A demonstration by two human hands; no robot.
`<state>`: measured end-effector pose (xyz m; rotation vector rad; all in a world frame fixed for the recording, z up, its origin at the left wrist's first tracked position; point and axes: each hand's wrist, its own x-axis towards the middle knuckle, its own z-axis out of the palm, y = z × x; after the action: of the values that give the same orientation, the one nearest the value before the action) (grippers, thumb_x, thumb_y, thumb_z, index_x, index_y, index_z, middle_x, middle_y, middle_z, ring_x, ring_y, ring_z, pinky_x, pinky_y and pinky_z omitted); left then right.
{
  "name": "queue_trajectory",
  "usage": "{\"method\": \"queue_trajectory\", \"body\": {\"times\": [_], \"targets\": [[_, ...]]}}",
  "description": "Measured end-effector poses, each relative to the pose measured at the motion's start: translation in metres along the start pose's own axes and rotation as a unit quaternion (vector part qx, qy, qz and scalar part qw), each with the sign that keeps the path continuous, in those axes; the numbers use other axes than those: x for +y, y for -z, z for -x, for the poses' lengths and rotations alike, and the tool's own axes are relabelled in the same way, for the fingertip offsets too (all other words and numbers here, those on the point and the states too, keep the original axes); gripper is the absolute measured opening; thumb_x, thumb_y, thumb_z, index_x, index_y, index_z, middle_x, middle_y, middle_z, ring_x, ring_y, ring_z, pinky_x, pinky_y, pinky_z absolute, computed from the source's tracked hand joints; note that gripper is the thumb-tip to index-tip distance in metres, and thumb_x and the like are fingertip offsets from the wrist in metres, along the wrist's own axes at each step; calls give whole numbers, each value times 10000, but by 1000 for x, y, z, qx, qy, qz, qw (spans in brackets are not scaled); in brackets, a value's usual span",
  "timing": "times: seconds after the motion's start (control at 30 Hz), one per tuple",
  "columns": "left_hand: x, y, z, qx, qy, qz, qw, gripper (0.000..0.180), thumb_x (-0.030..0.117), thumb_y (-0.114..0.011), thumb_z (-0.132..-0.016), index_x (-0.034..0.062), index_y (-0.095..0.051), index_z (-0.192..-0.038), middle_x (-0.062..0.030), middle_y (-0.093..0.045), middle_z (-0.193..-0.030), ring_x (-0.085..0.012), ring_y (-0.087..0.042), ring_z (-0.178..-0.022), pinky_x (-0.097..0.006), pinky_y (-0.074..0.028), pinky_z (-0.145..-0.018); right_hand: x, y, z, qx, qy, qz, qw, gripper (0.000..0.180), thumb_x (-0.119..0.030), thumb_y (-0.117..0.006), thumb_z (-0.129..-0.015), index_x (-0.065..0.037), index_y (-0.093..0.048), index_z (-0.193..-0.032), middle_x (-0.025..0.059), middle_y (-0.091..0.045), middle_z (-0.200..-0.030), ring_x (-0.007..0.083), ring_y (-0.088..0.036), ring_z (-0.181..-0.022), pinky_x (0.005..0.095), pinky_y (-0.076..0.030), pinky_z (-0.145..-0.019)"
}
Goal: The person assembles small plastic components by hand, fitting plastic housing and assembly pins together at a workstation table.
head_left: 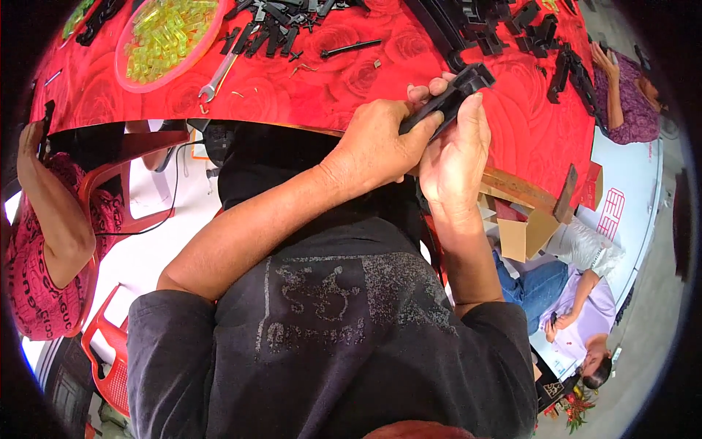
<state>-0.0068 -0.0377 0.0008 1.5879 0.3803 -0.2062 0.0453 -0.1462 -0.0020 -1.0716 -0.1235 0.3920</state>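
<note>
Head view, largest to smallest:
- Red rose-patterned table, its far edge cut off by the frame.
- Dark shirt, printed with pale, speckled lettering (too worn to make out fully).
- White board at the right, with blocky red lettering, bent by the lens.
- Left hand, gripping the piece's near end, thumb on top; its other fingers are hidden.
- Right hand, palm up, closed around the piece from beneath.
- Pink bowl of yellow pieces, cut off at the top.
- Black plastic piece, in both hands above the table's near edge, partly covered by fingers.
- Wrench beside the bowl.
</note>
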Motion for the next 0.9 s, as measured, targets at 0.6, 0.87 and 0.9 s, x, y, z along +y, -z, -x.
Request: {"method": "queue_trajectory", "body": {"times": [0.6, 0.87, 0.9], "targets": [[-18, -8, -4, 63, -33, 36, 997, 460, 365, -626, -928, -74, -693, -808, -255, -640, -660, -355, -708, -671, -442, -534, -617, 7, -13, 5, 10, 52, 78, 996, 424, -377, -392, -1085, 12, -494, -1220, 90, -617, -1030, 252, -637, -939, 404, -515, -915], [-19, -9, -8, 59, -45, 61, 995, 417, 322, -579, -946, -57, -681, -805, -158, -623, -642, -233, -635, -620, -343, -486, -576, 3, -13, 4, -22, 72, 114, 991, 424, -386, -389, -1085, 11, -493, -1192, 91, -608, -1001, 247, -640, -905, 396, -517, -901], [-16, -7, -7, 55, -27, 51, 997, 435, 340, -591, -892, -82, -690, -849, -272, -658, -722, -364, -723, -780, -430, -552, -711, 4, -13, 5, -20, 76, 124, 989, 424, -386, -388, -1085, 11, -491, -1189, 92, -606, -998, 247, -640, -902, 395, -517, -898]]}}
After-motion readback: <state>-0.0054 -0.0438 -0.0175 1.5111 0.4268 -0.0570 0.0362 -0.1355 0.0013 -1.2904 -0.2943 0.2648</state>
